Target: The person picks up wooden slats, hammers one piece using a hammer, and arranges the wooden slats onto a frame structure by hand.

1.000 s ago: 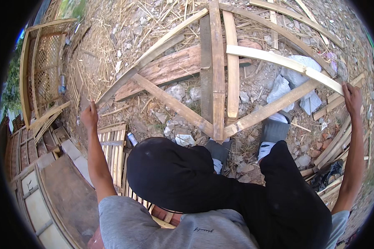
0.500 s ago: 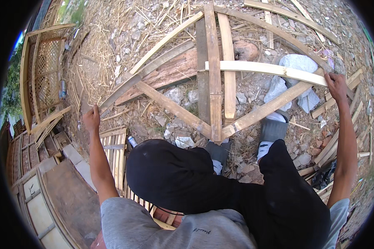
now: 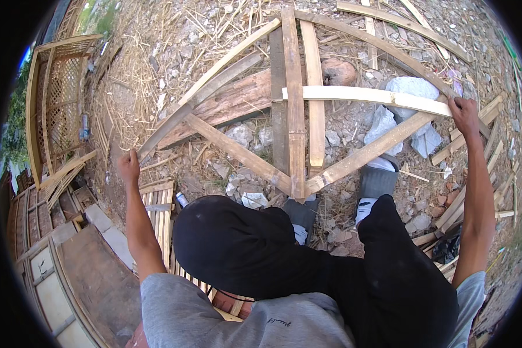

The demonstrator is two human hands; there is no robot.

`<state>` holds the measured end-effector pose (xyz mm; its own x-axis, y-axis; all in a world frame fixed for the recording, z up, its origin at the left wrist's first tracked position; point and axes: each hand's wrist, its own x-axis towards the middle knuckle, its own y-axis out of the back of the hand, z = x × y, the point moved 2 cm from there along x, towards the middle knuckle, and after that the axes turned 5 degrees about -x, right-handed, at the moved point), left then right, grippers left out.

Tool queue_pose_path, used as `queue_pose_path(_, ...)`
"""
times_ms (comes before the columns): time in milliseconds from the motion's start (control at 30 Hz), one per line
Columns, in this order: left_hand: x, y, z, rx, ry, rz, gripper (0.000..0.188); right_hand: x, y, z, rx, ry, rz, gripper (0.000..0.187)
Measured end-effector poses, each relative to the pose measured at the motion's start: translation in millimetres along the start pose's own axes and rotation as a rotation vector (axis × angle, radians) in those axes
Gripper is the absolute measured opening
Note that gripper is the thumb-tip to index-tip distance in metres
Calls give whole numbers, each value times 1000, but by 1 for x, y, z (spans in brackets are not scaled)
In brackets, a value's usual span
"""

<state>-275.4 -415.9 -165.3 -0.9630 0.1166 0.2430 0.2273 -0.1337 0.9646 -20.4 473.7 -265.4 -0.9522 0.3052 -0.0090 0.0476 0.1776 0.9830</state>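
Observation:
Both arms are spread wide over a frame of wooden slats that stands across my front. My left hand (image 3: 129, 167) is closed at the lower end of a greyish wooden slat (image 3: 167, 126) at the left. At the right, my right hand (image 3: 464, 116) is closed round the end of a pale wooden slat (image 3: 359, 94), where a long brown slat (image 3: 383, 43) also meets. A vertical slat (image 3: 296, 110) crosses the pale one in the middle. Two diagonal slats, a left one (image 3: 238, 152) and a right one (image 3: 377, 149), run down to its foot near my shoes.
Behind the slats lie a thick log (image 3: 232, 100) and large pale stones (image 3: 412, 91). Loose slats (image 3: 455, 203) are heaped at the right. A lattice-sided wooden frame (image 3: 64, 98) stands far left, and a brown board (image 3: 93, 278) lies near left. Rubble and straw cover the ground.
The whole scene has shifted slightly left in view. Both hands stay closed at the same slat ends, and the slats keep their arrangement.

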Motion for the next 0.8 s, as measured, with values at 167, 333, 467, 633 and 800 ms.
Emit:
queue_pose_path(167,-14,3,-14,69,58,33,53,-4,-3,0,-13,-13,18,38)
queue_pose_path(333,-24,4,-8,37,111,30,56,-3,3,-2,-44,-6,122,34)
queue_pose_path(467,-46,-5,-18,98,181,77,54,3,4,-5,-43,-15,51,34)
queue_pose_path(633,-65,-13,-7,46,65,144,53,2,1,-2,-30,-37,44,37)
queue_pose_path(800,-68,-7,1,46,180,41,51,1,6,-1,13,-82,-85,37)
